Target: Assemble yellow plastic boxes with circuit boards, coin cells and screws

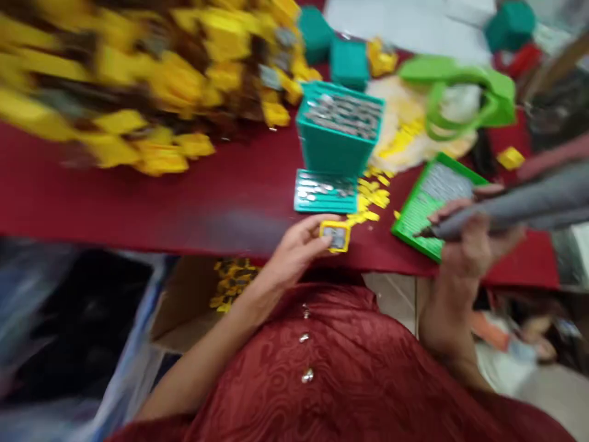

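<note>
Left fingers [317,247] on yellow piece [339,237]

Yellow piece [335,236] — in left hand [300,248]

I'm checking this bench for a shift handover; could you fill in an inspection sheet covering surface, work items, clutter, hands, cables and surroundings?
Surface: red covering.
Work items: yellow block with grey inside; grey tool; green tray with grey pieces; tall teal container of shiny pieces, smaller teal tray before it.
Clutter: loose yellow bits beside the teal tray; large yellow heap, blurred.
Left hand: holds the yellow block.
Right hand: grips the grey tool, its tip over the green tray; contact cannot be told.
Cables: nothing clearly seen; right edge blurred.
Surroundings: cardboard box below, yellow pieces inside; tiled floor.
</note>
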Motion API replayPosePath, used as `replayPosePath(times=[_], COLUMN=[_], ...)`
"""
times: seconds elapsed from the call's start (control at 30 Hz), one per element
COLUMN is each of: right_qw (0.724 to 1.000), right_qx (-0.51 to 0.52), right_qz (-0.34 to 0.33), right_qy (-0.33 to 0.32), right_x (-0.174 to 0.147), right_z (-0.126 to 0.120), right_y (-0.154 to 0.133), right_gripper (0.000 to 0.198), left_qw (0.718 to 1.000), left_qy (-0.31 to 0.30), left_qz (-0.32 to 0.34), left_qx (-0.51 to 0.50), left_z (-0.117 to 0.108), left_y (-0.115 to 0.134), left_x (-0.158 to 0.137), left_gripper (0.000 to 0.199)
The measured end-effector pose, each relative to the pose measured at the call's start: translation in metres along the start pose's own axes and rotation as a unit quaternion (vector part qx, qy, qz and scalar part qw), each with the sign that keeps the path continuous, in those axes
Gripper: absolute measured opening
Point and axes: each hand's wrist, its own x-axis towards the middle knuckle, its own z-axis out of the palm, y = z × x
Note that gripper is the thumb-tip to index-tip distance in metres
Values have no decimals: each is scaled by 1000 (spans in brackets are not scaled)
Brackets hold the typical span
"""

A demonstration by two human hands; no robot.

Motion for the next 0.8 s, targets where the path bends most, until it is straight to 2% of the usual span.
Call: replayPosePath(times=[0.03, 0.1, 0.23, 0.37, 0.57, 0.7, 0.8], right_qw=[999, 994, 989, 992, 987, 973, 974], right_qx=[-14, -28, -47, -86, -127, -175, -185], right_qz=[-22, -60, -83, -24, 54, 142, 114], right_qy=[42, 85, 116, 91, 85, 58, 55], right_x=[-6, -10, -2, -8, -23, -25, -28], right_z=[-12, -22, -17, -15, -4, -4, -8], right_y=[6, 15, 24, 33, 34, 34, 50], right_gripper=[47, 42, 46, 49, 77, 74, 72], left_qw=[1000, 1000, 999, 997, 995, 994, 994], left_qy=[4, 4, 4, 0, 3, 5, 6], left_qz=[-7, -17, -29, -45, -70, -71, -67], left_qx=[5, 19, 41, 56, 76, 85, 89], left_z=[1, 4, 12, 13, 19, 20, 20], left_y=[1, 1, -1, -1, -2, -3, -4], left_x=[5, 9, 6, 8, 12, 12, 14], left_gripper=[48, 49, 51, 50, 44, 45, 46])
